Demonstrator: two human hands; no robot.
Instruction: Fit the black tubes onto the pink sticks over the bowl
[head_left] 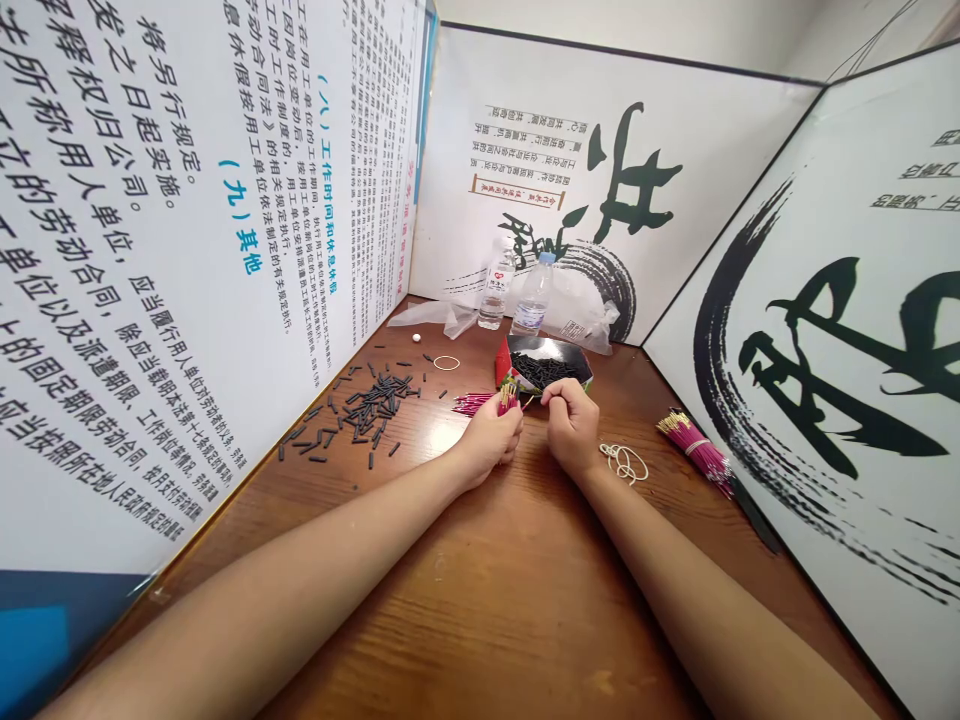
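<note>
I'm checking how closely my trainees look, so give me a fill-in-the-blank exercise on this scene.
The left hand grips pink sticks; the scattered pieces beside it are ____ in colour.
Behind the open box stand ____ plastic bottles.
The rightmost bottle's cap is ____.
The banded pink bundle lies on the picture's ____ side.

Missing words: black; two; blue; right.

On the desk (pixel 450 600), loose tubes (pixel 380 402) lay left; the box (pixel 502 364), more tubes (pixel 541 372) inside, stood far with two bottles (pixel 532 304) beyond it; bands (pixel 625 463) lay right, a bundle (pixel 694 446) farther right.
</note>
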